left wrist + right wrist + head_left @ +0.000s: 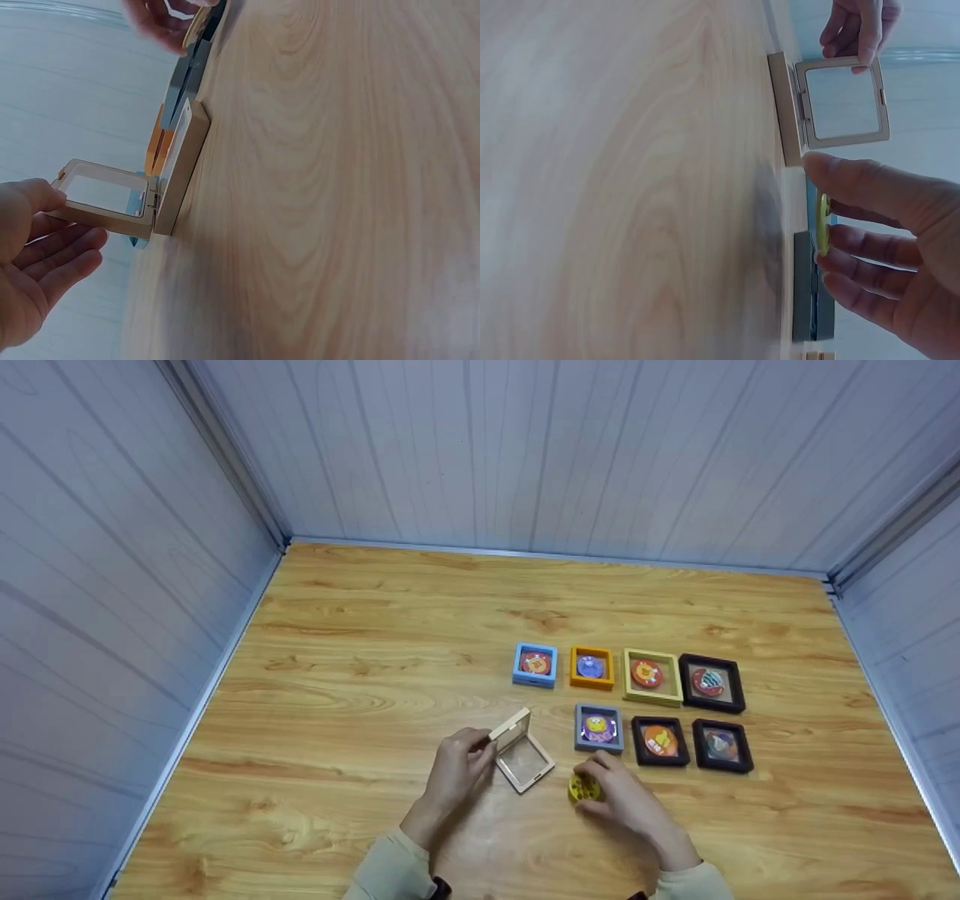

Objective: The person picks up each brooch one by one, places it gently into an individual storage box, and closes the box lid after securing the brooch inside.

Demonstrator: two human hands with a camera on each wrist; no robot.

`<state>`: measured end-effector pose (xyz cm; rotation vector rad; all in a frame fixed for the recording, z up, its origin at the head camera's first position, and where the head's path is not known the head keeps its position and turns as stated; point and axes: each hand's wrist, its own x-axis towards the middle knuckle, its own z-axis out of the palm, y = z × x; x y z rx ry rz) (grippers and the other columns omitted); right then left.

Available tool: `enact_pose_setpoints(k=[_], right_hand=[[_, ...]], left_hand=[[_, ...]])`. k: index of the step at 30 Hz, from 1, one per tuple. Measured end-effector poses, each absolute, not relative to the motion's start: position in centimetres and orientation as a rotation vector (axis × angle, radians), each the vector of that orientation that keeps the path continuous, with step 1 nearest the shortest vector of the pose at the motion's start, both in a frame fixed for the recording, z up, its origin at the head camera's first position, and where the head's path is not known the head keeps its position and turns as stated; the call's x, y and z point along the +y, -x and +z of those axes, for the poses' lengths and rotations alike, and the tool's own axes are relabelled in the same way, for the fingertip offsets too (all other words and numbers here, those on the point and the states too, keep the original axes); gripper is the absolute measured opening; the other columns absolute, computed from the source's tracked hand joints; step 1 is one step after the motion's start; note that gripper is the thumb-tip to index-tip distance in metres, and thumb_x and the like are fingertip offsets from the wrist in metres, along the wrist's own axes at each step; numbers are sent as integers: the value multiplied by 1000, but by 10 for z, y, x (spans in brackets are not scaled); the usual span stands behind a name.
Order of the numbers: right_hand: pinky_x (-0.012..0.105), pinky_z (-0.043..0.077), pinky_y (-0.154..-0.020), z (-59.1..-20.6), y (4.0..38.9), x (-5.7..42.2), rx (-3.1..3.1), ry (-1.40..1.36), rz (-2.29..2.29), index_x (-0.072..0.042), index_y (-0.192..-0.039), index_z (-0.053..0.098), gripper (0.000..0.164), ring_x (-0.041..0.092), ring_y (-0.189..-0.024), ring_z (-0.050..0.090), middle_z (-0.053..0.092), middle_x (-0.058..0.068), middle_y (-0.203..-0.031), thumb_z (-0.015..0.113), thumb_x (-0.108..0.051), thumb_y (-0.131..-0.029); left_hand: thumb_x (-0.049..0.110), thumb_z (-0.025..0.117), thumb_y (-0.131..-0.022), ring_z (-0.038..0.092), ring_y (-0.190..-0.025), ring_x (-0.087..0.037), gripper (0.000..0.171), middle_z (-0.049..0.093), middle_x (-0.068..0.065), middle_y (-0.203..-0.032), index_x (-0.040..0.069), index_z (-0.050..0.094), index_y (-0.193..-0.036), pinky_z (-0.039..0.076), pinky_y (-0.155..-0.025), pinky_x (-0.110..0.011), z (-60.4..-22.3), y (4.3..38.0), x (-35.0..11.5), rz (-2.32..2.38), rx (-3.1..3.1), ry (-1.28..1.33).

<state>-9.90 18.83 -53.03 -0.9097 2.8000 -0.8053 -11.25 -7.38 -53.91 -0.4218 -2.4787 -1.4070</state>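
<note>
A beige hinged display frame (523, 766) with clear film windows stands opened on the table, its lid raised. My left hand (459, 765) pinches the lid's edge between thumb and fingers; the left wrist view shows the lid (105, 187) upright from the base (184, 165). My right hand (616, 793) holds a round yellow badge (584, 787) by its rim, to the right of the frame. From the right wrist, the badge (823, 223) appears edge-on between thumb and fingertips, above the table.
Several frames with round badges inside lie in two rows: light blue (535, 664), orange (592, 667), pale yellow (652, 676) and black (712, 682) behind; grey (598, 727) and two black (660, 741) nearer. White panels (510, 457) wall the wooden table (337, 660).
</note>
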Motion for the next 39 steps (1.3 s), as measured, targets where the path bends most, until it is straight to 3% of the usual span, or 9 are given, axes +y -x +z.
enact_pose_setpoints(k=[21, 33, 39], right_hand=[[33, 46, -72, -526, 123, 144, 2849, 1092, -821, -2, -101, 61, 40, 17, -80, 50, 50, 5, -91, 75, -18, -67], [32, 46, -72, -528, 132, 125, 2785, 1072, -795, -1, -104, 60, 43, 16, -80, 50, 50, 4, -92, 74, -22, -69], [36, 44, -84, -530, 136, 119, 2733, 1001, -821, -3, -108, 59, 44, 21, -93, 52, 53, 8, -103, 73, -22, -70]], left_hand=[[4, 60, -81, 59, -70, -12, 10, 63, -6, -76, -3, 65, -87, 49, -64, -16, -540, 113, -74, -1341, -2474, 458], [4, 60, -81, 60, -70, -13, 11, 63, -7, -77, -2, 65, -87, 51, -65, -22, -542, 114, -73, -1364, -2487, 446], [5, 60, -81, 59, -69, -12, 10, 62, -6, -76, -2, 66, -87, 51, -64, -20, -542, 114, -73, -1346, -2481, 449]])
